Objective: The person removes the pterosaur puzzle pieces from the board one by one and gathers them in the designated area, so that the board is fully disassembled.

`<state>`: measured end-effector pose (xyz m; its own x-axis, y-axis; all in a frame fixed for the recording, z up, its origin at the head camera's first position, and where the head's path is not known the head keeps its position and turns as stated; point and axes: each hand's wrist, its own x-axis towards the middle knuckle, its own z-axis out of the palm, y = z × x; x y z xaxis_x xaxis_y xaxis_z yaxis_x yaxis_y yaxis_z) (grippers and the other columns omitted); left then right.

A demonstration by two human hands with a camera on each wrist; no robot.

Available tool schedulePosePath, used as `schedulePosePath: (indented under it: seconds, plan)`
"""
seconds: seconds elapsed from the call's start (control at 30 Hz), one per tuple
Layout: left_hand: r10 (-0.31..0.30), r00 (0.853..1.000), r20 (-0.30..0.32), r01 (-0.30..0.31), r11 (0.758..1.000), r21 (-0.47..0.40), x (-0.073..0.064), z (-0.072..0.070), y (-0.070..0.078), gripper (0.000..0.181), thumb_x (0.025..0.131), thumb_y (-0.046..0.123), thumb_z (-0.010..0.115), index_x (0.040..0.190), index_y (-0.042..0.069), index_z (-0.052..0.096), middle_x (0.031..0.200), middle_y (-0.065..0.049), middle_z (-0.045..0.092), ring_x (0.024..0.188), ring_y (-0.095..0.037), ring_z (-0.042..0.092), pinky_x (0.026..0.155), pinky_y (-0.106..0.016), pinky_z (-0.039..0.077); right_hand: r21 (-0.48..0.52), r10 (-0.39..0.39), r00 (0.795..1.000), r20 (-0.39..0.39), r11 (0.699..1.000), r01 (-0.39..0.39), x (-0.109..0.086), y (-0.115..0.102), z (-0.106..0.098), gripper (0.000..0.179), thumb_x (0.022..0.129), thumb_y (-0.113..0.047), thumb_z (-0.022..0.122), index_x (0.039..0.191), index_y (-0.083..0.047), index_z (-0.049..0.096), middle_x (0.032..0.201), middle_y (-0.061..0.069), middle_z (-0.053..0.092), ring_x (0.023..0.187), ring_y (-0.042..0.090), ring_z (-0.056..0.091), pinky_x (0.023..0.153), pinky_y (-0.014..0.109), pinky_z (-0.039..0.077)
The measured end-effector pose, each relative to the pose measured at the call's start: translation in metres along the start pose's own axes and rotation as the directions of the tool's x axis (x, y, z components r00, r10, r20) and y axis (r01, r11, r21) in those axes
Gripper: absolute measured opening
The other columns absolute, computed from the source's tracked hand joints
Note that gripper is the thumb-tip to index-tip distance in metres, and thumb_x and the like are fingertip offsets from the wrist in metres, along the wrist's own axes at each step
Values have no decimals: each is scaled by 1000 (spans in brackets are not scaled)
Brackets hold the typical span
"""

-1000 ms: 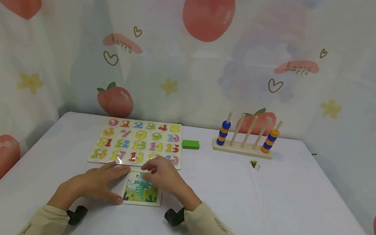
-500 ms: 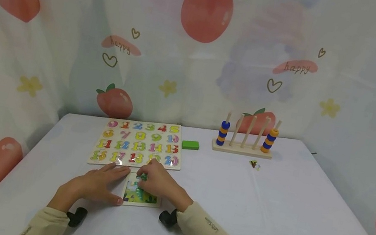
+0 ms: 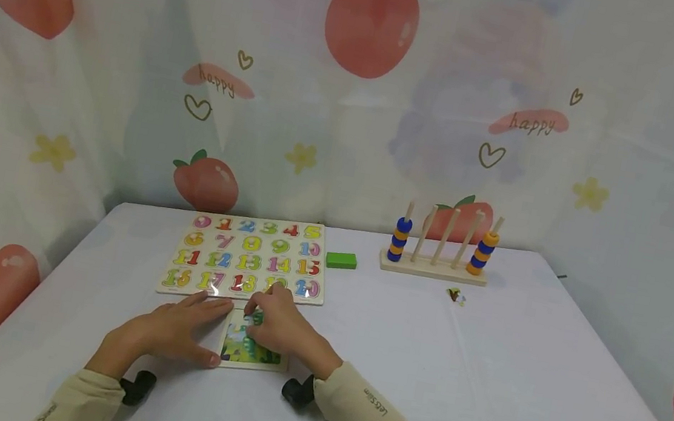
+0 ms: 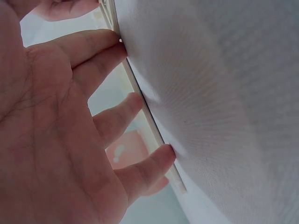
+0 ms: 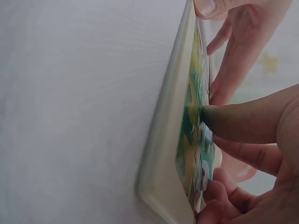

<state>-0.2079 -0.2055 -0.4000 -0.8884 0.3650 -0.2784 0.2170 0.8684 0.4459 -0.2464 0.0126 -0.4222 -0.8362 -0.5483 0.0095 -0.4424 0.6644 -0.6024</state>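
A small jigsaw puzzle (image 3: 253,355) with a green dinosaur picture lies flat in its pale wooden frame, just in front of the number board. My left hand (image 3: 176,327) rests at its left side, fingers spread; the thumb touches the frame's lower left corner and the fingertips reach the number board's near edge. Over the puzzle's upper part is my right hand (image 3: 283,325), thumb and bent fingers pinching a puzzle piece (image 5: 206,156) at the picture's surface. In the right wrist view the thumb presses onto the picture. The right hand hides the puzzle's upper right.
The number board (image 3: 235,250) lies behind the puzzle, with a green block (image 3: 342,260) against its right side. An abacus-like peg stand (image 3: 434,273) with blue and orange rings stands at the back right. A small colourful piece (image 3: 456,295) lies in front of it on the white table.
My right hand has shifted a little left and down over the puzzle, its thumb and fingers now lower at the picture. The left hand stays in place.
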Motion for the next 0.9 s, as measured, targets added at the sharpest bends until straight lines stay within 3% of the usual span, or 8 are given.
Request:
schedulePosePath:
  seconds: [0.27,0.5,0.7,0.9]
  plan:
    - [3,1000,-6,-3,1000,-4,1,3,-4,99,83,46,92,165,16,45,171,-12,37,160,-44,16,119,-79,19,31,-23,999,-34,999,25,-2,3,-1,23,94,2,73,112,-12,77,109,4,60,107,23,46,85,33,44]
    - [-7,1000,-24,8,1000,7,10,13,-17,104,80,53,92,166,21,43,172,-7,36,162,-38,14,120,-78,18,118,-30,996,-83,992,39,-2,5,-1,27,98,9,63,120,-4,73,108,7,67,102,20,56,93,35,52]
    - [7,1000,-16,-6,1000,28,6,8,-11,100,83,49,91,166,17,43,172,-8,36,162,-40,15,120,-78,19,145,-42,994,-103,988,57,-3,5,-4,19,100,7,61,111,-2,74,96,5,66,86,16,55,78,28,50]
    - [0,1000,-17,1,999,36,2,5,-3,97,84,43,92,165,16,45,171,-9,38,161,-42,17,119,-78,22,156,-41,994,-101,986,56,-4,10,-7,23,102,6,60,113,-3,78,85,-1,61,77,13,53,65,25,45]
